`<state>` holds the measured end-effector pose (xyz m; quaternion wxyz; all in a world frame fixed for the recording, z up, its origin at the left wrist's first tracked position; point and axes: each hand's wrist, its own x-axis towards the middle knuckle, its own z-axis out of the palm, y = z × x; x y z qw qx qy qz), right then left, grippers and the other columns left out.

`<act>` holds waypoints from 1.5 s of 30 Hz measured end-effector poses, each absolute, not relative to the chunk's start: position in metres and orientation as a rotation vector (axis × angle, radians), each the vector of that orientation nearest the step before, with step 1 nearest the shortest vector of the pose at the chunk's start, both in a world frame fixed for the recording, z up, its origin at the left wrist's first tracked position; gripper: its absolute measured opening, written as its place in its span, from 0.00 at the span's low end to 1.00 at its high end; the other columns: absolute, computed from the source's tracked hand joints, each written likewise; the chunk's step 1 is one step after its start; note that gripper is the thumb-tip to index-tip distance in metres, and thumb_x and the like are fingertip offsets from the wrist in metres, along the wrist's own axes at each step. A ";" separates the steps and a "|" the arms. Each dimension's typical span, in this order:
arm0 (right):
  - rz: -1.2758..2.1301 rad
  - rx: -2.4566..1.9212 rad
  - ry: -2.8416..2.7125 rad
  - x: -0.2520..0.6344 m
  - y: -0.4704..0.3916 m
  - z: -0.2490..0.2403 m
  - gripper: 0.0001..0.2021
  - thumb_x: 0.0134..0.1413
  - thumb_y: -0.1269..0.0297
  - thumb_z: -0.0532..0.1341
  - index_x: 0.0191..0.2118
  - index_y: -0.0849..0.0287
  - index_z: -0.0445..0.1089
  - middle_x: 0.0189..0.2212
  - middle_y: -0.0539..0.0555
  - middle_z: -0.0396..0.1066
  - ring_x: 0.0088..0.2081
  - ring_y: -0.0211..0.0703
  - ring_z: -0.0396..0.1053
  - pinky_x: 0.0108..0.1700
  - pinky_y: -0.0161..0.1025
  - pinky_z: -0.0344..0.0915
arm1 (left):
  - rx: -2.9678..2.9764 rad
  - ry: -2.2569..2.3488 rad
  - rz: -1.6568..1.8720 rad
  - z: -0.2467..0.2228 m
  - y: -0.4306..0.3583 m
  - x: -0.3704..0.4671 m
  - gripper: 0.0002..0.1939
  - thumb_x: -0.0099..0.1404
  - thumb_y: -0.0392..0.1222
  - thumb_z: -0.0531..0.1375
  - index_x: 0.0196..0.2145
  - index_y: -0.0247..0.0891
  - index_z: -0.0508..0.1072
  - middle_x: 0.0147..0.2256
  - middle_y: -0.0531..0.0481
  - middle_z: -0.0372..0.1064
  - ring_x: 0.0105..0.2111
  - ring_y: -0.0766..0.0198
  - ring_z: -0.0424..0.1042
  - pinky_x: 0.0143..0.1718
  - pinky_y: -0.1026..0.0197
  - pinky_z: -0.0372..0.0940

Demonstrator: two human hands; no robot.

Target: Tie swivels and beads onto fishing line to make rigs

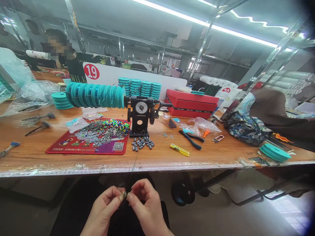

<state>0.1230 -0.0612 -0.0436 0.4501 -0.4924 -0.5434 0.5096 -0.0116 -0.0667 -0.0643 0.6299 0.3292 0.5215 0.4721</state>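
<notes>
Below the desk's front edge, my left hand (107,206) and my right hand (147,205) meet fingertip to fingertip. Both are closed in a pinch on a thin fishing line (134,164), which runs down over the edge from near the winder. What else sits between the fingertips is too small to make out. Beyond my hands stands a black hand-crank winder (140,114) with a round dial. A row of teal foam line spools (95,95) is mounted on its shaft. Small grey cylindrical weights (142,143) lie in front of its base.
Left of the winder, a red mat (81,149) bears colourful beads (115,125) and metal bits. To the right lie black-handled pliers (190,139), a yellow tool (179,149) and snips (218,139). A red box (192,103) and stacked teal spools (135,87) stand behind. Another person sits at far left.
</notes>
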 end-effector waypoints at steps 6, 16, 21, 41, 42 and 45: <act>1.211 -1.216 -1.358 0.123 -0.059 -0.042 0.04 0.47 0.69 0.57 0.31 0.62 0.61 0.26 0.50 0.63 0.27 0.35 0.62 0.30 0.32 0.60 | 0.745 1.182 1.083 -0.061 -0.067 -0.010 0.14 0.48 0.48 0.63 0.19 0.37 0.64 0.28 0.52 0.68 0.36 0.60 0.62 0.40 0.62 0.56; 1.133 -1.282 -1.473 0.120 -0.062 -0.041 0.01 0.46 0.70 0.57 0.29 0.62 0.63 0.24 0.50 0.65 0.26 0.34 0.63 0.29 0.30 0.59 | 0.711 1.162 1.084 -0.056 -0.069 -0.009 0.14 0.47 0.47 0.64 0.18 0.36 0.64 0.27 0.52 0.66 0.35 0.60 0.62 0.38 0.61 0.57; 1.208 -1.273 -1.448 0.119 -0.063 -0.038 0.02 0.45 0.70 0.58 0.29 0.62 0.63 0.25 0.50 0.66 0.26 0.35 0.63 0.29 0.30 0.59 | 0.694 1.139 1.094 -0.054 -0.067 -0.008 0.13 0.47 0.46 0.63 0.18 0.36 0.64 0.26 0.53 0.63 0.34 0.62 0.61 0.38 0.62 0.57; 1.042 -1.238 -1.444 0.122 -0.062 -0.045 0.01 0.48 0.71 0.56 0.30 0.61 0.62 0.26 0.50 0.65 0.28 0.35 0.63 0.31 0.30 0.60 | 0.711 1.138 1.114 -0.056 -0.067 -0.007 0.14 0.46 0.47 0.64 0.18 0.37 0.64 0.26 0.51 0.65 0.35 0.60 0.62 0.39 0.62 0.58; 1.033 -1.245 -1.453 0.122 -0.062 -0.045 0.01 0.48 0.71 0.56 0.30 0.61 0.63 0.26 0.50 0.65 0.28 0.35 0.63 0.31 0.30 0.60 | 0.726 1.154 1.118 -0.057 -0.067 -0.007 0.14 0.47 0.47 0.64 0.18 0.37 0.64 0.27 0.51 0.66 0.36 0.60 0.62 0.39 0.62 0.57; 1.037 -1.259 -1.435 0.122 -0.061 -0.045 0.01 0.48 0.70 0.56 0.30 0.62 0.62 0.26 0.50 0.65 0.28 0.35 0.63 0.31 0.30 0.60 | 0.761 1.203 1.120 -0.057 -0.068 -0.008 0.14 0.47 0.47 0.64 0.18 0.36 0.65 0.28 0.51 0.67 0.36 0.60 0.63 0.40 0.63 0.57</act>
